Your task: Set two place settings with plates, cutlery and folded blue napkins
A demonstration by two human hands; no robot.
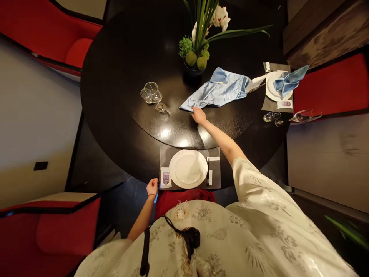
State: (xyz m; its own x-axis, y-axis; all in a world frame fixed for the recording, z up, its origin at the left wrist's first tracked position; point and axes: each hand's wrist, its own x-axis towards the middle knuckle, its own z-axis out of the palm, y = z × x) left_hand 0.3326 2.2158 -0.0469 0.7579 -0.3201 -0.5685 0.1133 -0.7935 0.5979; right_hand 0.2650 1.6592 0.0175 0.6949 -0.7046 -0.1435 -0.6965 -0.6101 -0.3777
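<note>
My right hand (198, 115) reaches out over the raised round centre of the table. Its fingers are closed on the near left edge of a light blue satin napkin (227, 88), which lies loosely spread with a small white label showing. My left hand (152, 187) is at the table's near edge, fingers curled; what they hold, if anything, is hidden. Between my arms, a white plate (188, 169) sits on a grey placemat (215, 181). Dark chopsticks (208, 171) lie right of the plate, and a white printed packet (165, 177) lies left of it.
Clear glasses (151, 93) stand left of the napkin. A potted flower arrangement (196, 57) is behind it. At the right are another place setting with a folded blue napkin (288, 82) and more glasses (272, 116). Red chairs (331, 86) surround the dark table (115, 96).
</note>
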